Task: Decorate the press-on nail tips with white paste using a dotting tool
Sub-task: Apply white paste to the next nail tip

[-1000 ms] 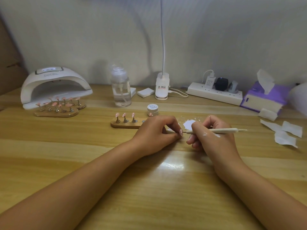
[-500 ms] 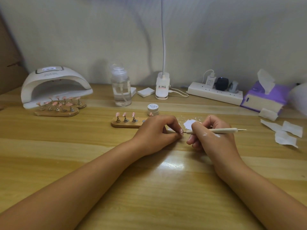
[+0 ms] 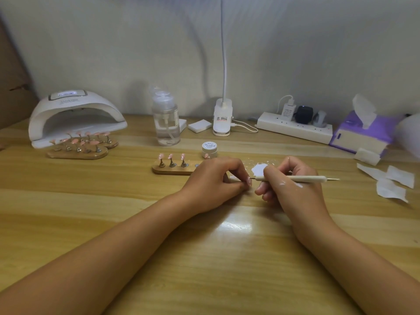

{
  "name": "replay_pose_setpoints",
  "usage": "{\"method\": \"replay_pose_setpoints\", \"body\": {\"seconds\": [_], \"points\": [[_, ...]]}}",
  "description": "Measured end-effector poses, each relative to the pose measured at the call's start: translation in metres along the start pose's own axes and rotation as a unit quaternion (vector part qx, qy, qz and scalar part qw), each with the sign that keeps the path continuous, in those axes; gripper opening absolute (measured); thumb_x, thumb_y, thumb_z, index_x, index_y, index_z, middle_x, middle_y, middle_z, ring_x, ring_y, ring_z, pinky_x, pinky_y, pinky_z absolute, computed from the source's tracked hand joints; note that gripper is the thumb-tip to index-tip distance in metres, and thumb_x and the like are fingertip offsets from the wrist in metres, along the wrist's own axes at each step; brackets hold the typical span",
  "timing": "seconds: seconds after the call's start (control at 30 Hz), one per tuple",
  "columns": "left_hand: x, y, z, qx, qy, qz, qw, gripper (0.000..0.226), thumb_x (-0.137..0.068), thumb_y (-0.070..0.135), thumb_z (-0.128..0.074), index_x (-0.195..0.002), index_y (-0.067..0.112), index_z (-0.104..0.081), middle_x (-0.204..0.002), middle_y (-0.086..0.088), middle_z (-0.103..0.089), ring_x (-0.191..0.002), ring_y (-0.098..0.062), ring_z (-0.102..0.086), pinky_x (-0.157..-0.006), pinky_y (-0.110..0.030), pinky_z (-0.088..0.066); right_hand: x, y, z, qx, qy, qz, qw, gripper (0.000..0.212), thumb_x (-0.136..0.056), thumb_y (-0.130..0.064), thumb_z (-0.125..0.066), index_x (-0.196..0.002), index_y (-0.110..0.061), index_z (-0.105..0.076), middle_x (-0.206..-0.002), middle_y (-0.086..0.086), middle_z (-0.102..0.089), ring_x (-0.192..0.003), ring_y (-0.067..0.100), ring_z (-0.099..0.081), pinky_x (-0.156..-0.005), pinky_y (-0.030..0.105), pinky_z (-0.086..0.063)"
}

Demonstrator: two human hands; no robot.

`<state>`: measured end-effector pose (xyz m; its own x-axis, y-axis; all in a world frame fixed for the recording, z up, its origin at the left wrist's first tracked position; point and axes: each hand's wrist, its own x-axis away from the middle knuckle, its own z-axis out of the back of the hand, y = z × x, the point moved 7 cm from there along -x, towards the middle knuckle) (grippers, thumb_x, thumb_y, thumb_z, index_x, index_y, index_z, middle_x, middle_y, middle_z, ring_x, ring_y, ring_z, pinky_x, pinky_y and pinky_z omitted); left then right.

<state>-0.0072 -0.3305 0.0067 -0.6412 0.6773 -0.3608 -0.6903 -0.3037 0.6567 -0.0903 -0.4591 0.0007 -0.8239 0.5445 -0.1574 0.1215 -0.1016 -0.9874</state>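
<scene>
Resting both forearms on the worktop [image 3: 204, 258], the person works near its middle. The left hand [image 3: 213, 178] lies knuckles up, its fingers [image 3: 241, 171] curled in and pinching a small pink tip [image 3: 249, 182] at their ends. The right hand [image 3: 293, 185] grips the tool [image 3: 304, 178] like a pen, with the shaft almost level. The tool's left point meets the tip and its right point juts out past the hand. White smears mark the back of the right hand.

Just behind the hands a blob of paste [image 3: 259, 168] sits on the wood. A jar [image 3: 209, 149] stands behind and to the left of it. The script on the jar's lid is too small to read, and the lettering on the curing lamp [image 3: 75, 114] is blurred.

A stand [image 3: 172, 170] carries three more pink tips upright, its right end hidden behind the left hand.

A bottle [image 3: 166, 123], a power strip [image 3: 293, 127] and a tissue box [image 3: 361, 133] line the back edge by the wall. Torn wipes [image 3: 391, 180] lie to the right, apart from the tool's end. Broad wood lies between the forearms and left of the left one.
</scene>
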Motion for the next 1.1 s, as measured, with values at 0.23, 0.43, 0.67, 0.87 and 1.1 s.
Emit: {"method": "replay_pose_setpoints", "body": {"seconds": [0.23, 0.43, 0.67, 0.87, 1.1], "points": [[-0.0011, -0.0018, -0.0007, 0.001, -0.006, 0.002, 1.0, 0.016, -0.084, 0.016, -0.074, -0.08, 0.03, -0.068, -0.081, 0.022, -0.064, -0.057, 0.0, -0.051, -0.058, -0.012, -0.034, 0.0016, -0.0019, -0.0002, -0.007, 0.006, -0.008, 1.0, 0.023, -0.086, -0.005, -0.061, -0.068, -0.011, -0.047, -0.053, 0.012, -0.067, -0.041, 0.01, -0.056, -0.043, 0.018, -0.045], [-0.0012, -0.0046, -0.0022, 0.011, -0.008, 0.013, 1.0, 0.012, -0.084, 0.017, -0.073, -0.082, 0.028, -0.068, -0.085, 0.022, -0.068, -0.056, 0.0, -0.051, -0.057, -0.013, -0.035, 0.0016, -0.0007, 0.0021, 0.014, 0.026, -0.012, 0.999, 0.029, -0.083, -0.008, -0.061, -0.063, -0.014, -0.041, -0.044, 0.008, -0.058, -0.038, 0.008, -0.043, -0.039, 0.016, -0.037], [-0.0013, -0.0044, -0.0022, 0.011, -0.006, 0.009, 1.0, 0.015, -0.084, 0.015, -0.073, -0.081, 0.029, -0.068, -0.08, 0.026, -0.066, -0.056, 0.0, -0.051, -0.057, -0.011, -0.036, 0.0005, 0.0006, 0.0014, 0.032, 0.018, -0.004, 0.999, 0.027, -0.079, -0.007, -0.061, -0.062, -0.015, -0.041, -0.047, 0.01, -0.061, -0.04, 0.01, -0.046, -0.042, 0.018, -0.038], [-0.0017, -0.0054, -0.0032, 0.002, -0.011, 0.013, 1.0, 0.018, -0.085, 0.018, -0.073, -0.079, 0.034, -0.065, -0.074, 0.035, -0.062, -0.055, 0.0, -0.051, -0.056, -0.012, -0.033, -0.0008, 0.002, 0.0001, 0.034, 0.012, 0.002, 0.999, 0.027, -0.08, -0.007, -0.06, -0.063, -0.015, -0.041, -0.048, 0.01, -0.062, -0.04, 0.011, -0.047, -0.043, 0.019, -0.04], [-0.0018, -0.0061, -0.003, 0.001, -0.011, 0.009, 1.0, 0.011, -0.084, 0.018, -0.074, -0.083, 0.028, -0.069, -0.077, 0.026, -0.064, -0.056, 0.003, -0.052, -0.055, -0.01, -0.033, -0.0011, 0.0018, -0.0001, 0.025, 0.01, 0.008, 1.0, 0.027, -0.081, -0.006, -0.06, -0.063, -0.014, -0.042, -0.048, 0.012, -0.062, -0.041, 0.012, -0.048, -0.044, 0.021, -0.041]]}}
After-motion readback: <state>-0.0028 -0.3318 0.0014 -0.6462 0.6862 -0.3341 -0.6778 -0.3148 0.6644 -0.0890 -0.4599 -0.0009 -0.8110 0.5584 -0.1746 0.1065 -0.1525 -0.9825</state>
